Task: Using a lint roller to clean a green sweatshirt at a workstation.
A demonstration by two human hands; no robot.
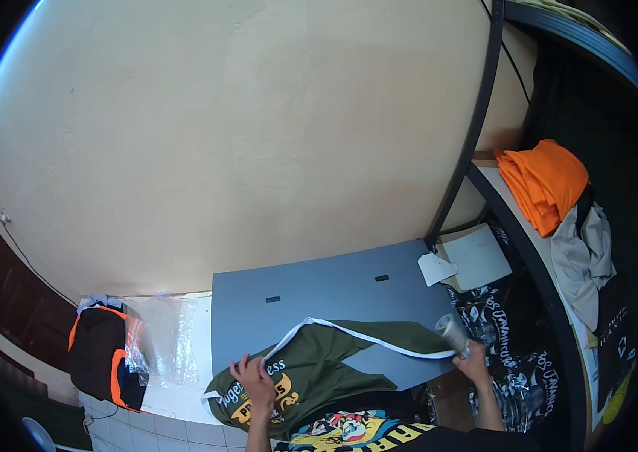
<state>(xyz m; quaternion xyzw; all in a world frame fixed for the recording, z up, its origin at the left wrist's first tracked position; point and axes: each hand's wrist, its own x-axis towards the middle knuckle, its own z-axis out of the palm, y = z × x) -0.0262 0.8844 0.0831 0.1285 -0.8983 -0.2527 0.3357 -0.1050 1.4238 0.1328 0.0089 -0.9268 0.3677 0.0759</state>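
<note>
A dark green printed garment with white trim [319,350] lies over the near part of a blue-grey board [324,294]. My left hand [255,377] rests on the garment near its left side, fingers spread over the fabric and white edging. My right hand [474,361] is closed around the lower end of a pale cylindrical roll or container [452,332], just right of the garment's far right corner. Whether that hand also pinches the trim is hard to tell.
Folded dark and orange clothing [98,350] and clear plastic bags [169,339] lie on a white surface at left. Orange cloth [544,183] and grey cloth [578,254] sit on a shelf at right. Below it are black printed packages [527,367] and a light box [477,257].
</note>
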